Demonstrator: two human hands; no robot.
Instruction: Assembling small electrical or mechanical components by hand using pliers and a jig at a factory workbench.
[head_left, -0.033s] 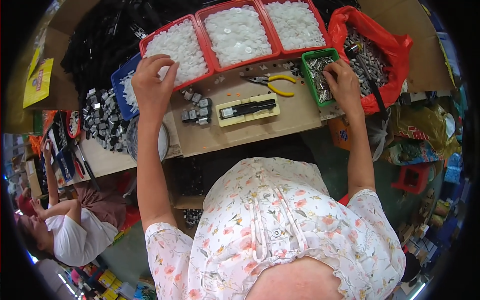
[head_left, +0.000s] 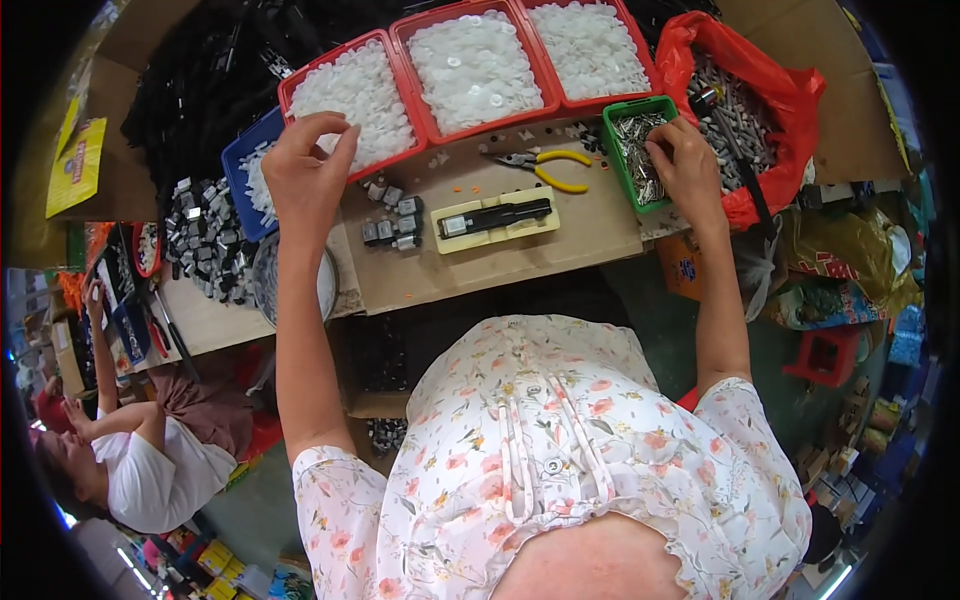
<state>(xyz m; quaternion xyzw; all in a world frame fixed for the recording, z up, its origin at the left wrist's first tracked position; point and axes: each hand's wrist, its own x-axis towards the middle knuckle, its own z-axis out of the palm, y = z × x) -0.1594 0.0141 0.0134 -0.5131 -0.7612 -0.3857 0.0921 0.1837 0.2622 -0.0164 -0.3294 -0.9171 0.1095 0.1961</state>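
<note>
My left hand [head_left: 308, 168] hovers over the near edge of the left red tray [head_left: 285, 100], beside the blue tray [head_left: 232, 165]. Its thumb and forefinger meet in a pinch; anything between them is too small to tell. My right hand [head_left: 688, 165] dips over the green tray [head_left: 611, 150] of thin metal pins [head_left: 636, 140]. Those fingertips are drawn together at the pins, and what they grip is hidden. Between my hands, a cream-coloured fixture [head_left: 490, 241] carries a long black part [head_left: 505, 216] with a silvery end.
Two more red trays [head_left: 433, 125] hold small white plastic pieces. Yellow-handled pliers [head_left: 560, 170] lie behind the fixture, and small grey-black blocks [head_left: 405, 225] to its left. A red bag [head_left: 805, 100] of grey parts stands right. Another person [head_left: 165, 470] sits at left.
My left hand has shifted very slightly, staying in the same pinch. Nothing else has visibly moved.
</note>
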